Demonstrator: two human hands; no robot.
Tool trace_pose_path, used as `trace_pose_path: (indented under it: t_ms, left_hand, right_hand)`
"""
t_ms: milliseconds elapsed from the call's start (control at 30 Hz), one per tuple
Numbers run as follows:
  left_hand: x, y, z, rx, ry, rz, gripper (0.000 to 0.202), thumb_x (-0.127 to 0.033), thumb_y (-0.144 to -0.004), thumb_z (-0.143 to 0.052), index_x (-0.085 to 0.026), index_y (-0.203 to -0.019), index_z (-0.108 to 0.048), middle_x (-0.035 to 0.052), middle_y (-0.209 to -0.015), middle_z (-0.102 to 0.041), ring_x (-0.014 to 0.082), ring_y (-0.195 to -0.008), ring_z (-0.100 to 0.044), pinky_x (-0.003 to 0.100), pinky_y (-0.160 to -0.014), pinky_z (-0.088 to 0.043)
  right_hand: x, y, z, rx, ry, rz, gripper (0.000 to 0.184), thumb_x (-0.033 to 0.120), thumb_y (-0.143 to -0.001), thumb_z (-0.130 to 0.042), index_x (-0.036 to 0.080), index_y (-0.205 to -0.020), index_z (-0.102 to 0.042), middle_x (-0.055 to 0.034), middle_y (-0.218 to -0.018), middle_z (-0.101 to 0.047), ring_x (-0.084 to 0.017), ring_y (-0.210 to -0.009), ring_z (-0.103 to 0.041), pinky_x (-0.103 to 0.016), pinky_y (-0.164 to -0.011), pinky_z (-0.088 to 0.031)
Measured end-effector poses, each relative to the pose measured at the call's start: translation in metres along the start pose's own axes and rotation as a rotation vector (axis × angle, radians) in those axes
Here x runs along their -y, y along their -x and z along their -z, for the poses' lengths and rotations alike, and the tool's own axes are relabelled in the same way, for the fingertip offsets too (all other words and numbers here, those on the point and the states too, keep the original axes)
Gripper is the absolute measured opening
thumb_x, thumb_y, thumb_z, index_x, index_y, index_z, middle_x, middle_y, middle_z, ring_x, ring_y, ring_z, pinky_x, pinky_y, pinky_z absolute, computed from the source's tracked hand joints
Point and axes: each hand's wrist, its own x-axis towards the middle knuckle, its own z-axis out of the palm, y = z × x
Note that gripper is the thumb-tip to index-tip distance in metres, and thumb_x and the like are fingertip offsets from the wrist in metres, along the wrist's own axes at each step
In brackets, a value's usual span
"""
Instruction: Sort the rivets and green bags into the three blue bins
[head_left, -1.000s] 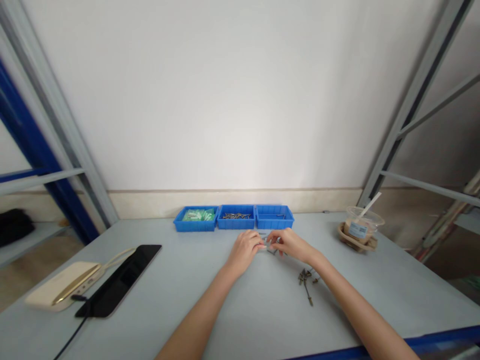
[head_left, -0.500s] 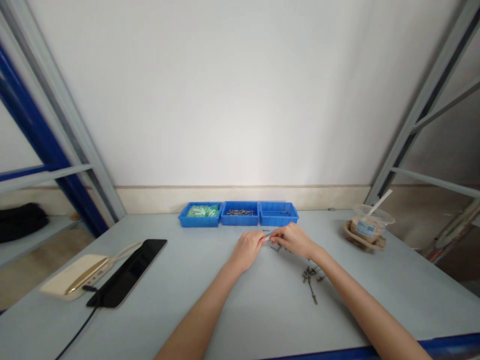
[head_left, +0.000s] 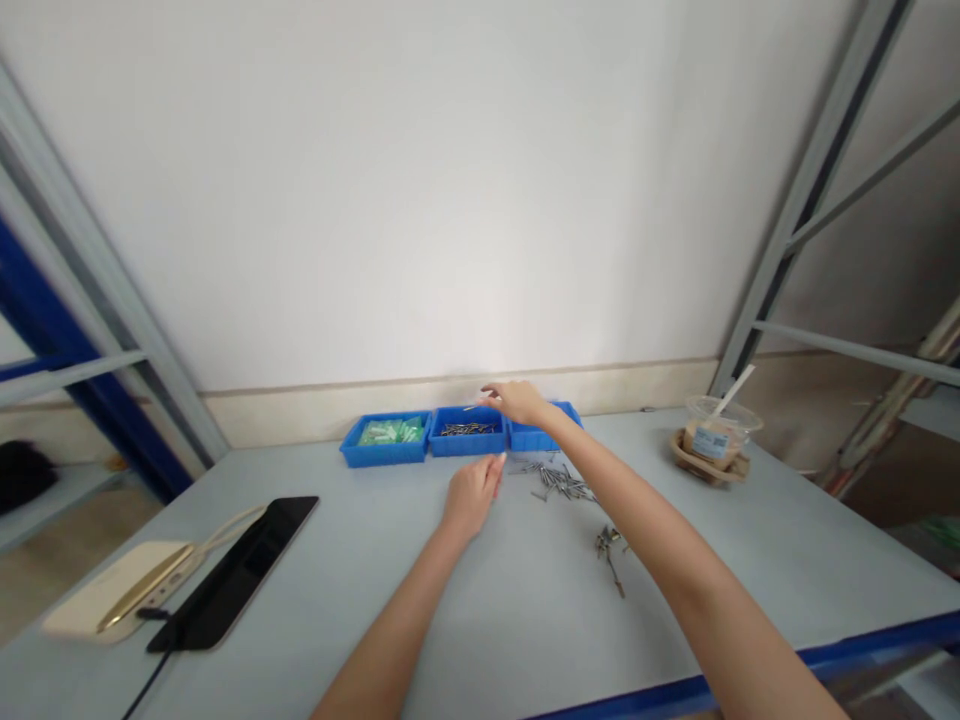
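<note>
My right hand [head_left: 519, 400] reaches out over the middle blue bin [head_left: 469, 441], pinching a thin screw whose tip points left. That bin holds several dark screws. My left hand [head_left: 470, 493] rests on the grey table [head_left: 375, 600], fingers together and pointing toward the bins, with nothing visible in it. A loose pile of grey screws [head_left: 559, 481] lies just right of it. A smaller cluster of dark screws [head_left: 610, 550] lies nearer me. The left blue bin [head_left: 384, 446] holds green plastic pieces. My right wrist partly hides the right blue bin [head_left: 541, 434].
A black phone [head_left: 234, 573] and a cream power bank [head_left: 116, 592] with a cable lie at the left. A clear cup with a straw in a cardboard holder [head_left: 711, 443] stands at the right. Metal shelf posts flank the table; the blue front edge [head_left: 862, 655] runs at the lower right.
My right hand left my left hand and moved up to the middle bin with a screw. My left hand stayed low on the table. The camera tilted slightly.
</note>
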Motion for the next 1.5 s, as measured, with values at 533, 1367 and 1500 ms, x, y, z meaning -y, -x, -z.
trace_pose_path:
  t_ms: [533, 1367, 1500]
  left_hand:
    - [-0.008, 0.006, -0.007, 0.198, -0.214, -0.194, 0.043, -0.034, -0.094, -0.03, -0.018, -0.074, -0.064, 0.0046, -0.064, -0.063, 0.018, -0.064, -0.058, 0.025, -0.062, -0.036]
    - [-0.004, 0.004, -0.012, 0.102, -0.322, -0.446, 0.033, -0.027, -0.097, -0.026, -0.017, -0.087, -0.056, 0.0036, -0.083, -0.062, 0.0182, -0.079, -0.059, 0.029, -0.074, -0.04]
    - [-0.007, 0.005, -0.009, 0.146, -0.384, -0.395, 0.028, -0.033, -0.095, -0.033, -0.017, -0.094, -0.056, 0.0039, -0.078, -0.066, 0.0187, -0.073, -0.062, 0.026, -0.066, -0.042]
  right_hand:
    - [-0.038, 0.151, -0.024, 0.268, 0.31, -0.114, 0.023, 0.013, -0.074, -0.051, 0.019, -0.085, -0.07, -0.0108, -0.085, -0.071, -0.026, -0.082, -0.065, -0.028, -0.065, -0.041]
    - [-0.031, 0.129, -0.037, 0.001, -0.252, 0.066, 0.014, 0.026, -0.082, -0.055, 0.021, -0.093, -0.062, -0.0013, -0.083, -0.068, -0.015, -0.073, -0.061, -0.023, -0.067, -0.04]
    - [-0.029, 0.128, -0.037, 0.013, -0.151, 0.085, 0.017, 0.025, -0.086, -0.049, 0.021, -0.088, -0.065, -0.0023, -0.083, -0.069, -0.016, -0.076, -0.062, -0.024, -0.067, -0.038]
